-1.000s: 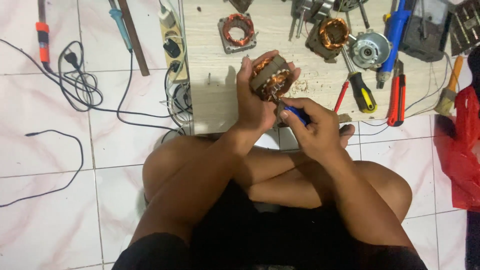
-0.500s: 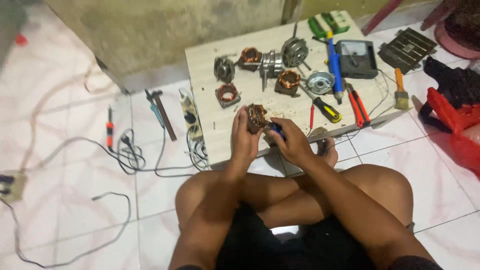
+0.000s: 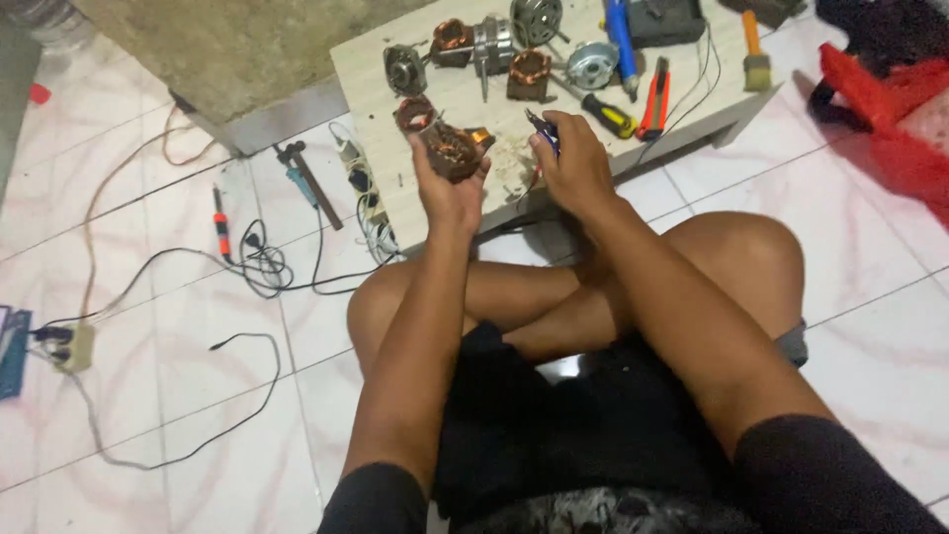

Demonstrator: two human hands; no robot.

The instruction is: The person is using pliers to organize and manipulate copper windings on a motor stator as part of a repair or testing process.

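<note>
— Motor stator [image 3: 453,150], copper windings showing: where was it?

— Gripped in the left hand [image 3: 450,183], fingers curled around it, held over the near edge of the low table [image 3: 368,69].

— And the right hand [image 3: 573,163]?

— Closed around a small blue-handled tool [image 3: 545,129], at three o'clock from the stator, just apart from it.

— What lay farther out?

— At twelve o'clock, another stator [image 3: 529,74] and a motor [image 3: 492,42] on the tabletop. Toward two o'clock, a yellow-handled screwdriver [image 3: 609,116] beside red-handled pliers [image 3: 653,100]. At nine o'clock, on the tiled floor, a power strip [image 3: 361,183], and beyond it an orange-handled soldering iron [image 3: 220,223].
</note>
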